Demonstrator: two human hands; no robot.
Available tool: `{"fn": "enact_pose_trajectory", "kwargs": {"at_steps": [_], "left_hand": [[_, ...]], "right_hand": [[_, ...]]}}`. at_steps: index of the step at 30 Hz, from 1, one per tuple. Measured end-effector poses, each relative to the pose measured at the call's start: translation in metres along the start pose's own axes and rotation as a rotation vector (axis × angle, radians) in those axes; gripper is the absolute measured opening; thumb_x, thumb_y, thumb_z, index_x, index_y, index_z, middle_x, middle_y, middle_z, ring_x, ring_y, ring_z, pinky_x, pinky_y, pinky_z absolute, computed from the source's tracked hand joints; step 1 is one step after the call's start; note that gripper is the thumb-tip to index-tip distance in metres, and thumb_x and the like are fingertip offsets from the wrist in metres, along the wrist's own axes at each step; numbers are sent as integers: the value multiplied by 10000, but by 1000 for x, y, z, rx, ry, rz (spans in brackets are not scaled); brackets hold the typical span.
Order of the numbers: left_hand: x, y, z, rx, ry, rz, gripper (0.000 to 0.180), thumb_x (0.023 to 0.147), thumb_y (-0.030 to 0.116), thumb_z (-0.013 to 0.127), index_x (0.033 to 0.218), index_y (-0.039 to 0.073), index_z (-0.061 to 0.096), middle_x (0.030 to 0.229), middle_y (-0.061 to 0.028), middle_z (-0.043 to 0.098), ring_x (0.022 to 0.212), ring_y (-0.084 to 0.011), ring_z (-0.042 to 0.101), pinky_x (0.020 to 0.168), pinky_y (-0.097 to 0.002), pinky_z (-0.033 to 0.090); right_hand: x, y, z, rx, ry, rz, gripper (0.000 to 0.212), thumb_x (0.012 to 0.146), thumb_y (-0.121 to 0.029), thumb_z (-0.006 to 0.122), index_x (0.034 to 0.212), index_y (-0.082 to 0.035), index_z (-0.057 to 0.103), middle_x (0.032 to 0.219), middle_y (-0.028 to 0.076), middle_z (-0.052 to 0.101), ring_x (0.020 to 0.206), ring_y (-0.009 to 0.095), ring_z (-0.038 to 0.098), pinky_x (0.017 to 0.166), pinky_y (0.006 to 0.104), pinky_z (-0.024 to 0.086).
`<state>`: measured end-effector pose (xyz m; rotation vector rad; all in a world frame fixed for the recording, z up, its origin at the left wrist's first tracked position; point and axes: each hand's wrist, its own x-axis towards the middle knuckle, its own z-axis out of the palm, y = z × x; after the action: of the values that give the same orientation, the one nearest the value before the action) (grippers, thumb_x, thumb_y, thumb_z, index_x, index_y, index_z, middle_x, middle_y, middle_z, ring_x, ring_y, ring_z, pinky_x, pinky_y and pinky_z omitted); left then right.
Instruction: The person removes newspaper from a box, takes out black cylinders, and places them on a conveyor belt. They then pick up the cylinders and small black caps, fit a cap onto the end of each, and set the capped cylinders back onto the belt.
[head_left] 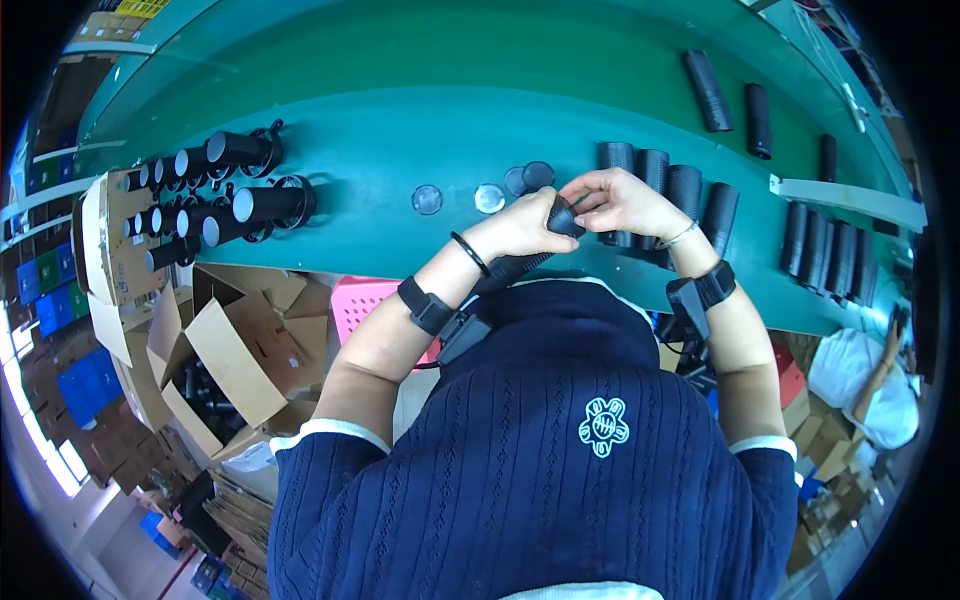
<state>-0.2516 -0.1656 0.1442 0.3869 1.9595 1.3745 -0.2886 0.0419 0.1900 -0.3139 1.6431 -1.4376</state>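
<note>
A black ribbed tube (520, 262) is being held slanting up-right, gripped by the left hand (520, 228), its tip pinched by the right hand (622, 202).

Shot from a head-worn fisheye camera, aimed steeply down over a navy sweater (560, 450) toward a green workbench (400, 120). Taken at close range, with left hand (520, 228) and right hand (625, 200) near frame centre, forearms entering from the lower edge. Straight bench edges bent toward the dark circular rim. Caught at the left margin, a cardboard box (225, 365) below bench level; at the far right, another person (880, 385). Single view only, nothing shared with a second camera.
</note>
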Motion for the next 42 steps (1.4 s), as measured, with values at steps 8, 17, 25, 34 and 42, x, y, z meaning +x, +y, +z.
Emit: {"fn": "enact_pose_trajectory", "kwargs": {"at_steps": [8,17,25,34,42], "left_hand": [[-33,-20,5,240,2,-36,718,610,360,807,1063,-117,520,1025,-273,624,988,-369,627,833,-392,506],[-61,-44,-10,286,-11,-102,747,636,373,804,1126,-101,501,1020,-258,618,991,-362,619,854,-390,490],[-115,-56,-68,24,278,-49,751,633,305,867,1169,-47,477,1020,-168,615,988,-247,606,853,-345,483],[-145,-67,-84,-604,330,28,586,764,68,780,1264,7,479,1076,-41,602,960,-117,584,836,-262,486],[-126,-80,-86,-777,339,48,541,822,75,724,1286,32,450,1078,-35,593,975,-111,572,859,-265,465]], "right_hand": [[20,-1,52,-404,10,-1,362,647,-116,694,964,39,614,845,153,677,774,230,694,699,313,545],[47,14,92,-589,215,-174,228,675,29,546,881,8,639,778,220,644,736,377,644,663,403,510],[142,33,61,-191,483,-161,307,773,18,557,1063,-27,645,974,138,680,890,228,659,774,332,511],[136,35,67,-982,492,-207,150,699,-77,733,789,-51,616,831,117,563,883,309,528,831,399,451],[126,53,68,-1079,534,-346,67,771,-27,668,811,-28,615,842,107,614,842,240,609,746,358,497]]}}
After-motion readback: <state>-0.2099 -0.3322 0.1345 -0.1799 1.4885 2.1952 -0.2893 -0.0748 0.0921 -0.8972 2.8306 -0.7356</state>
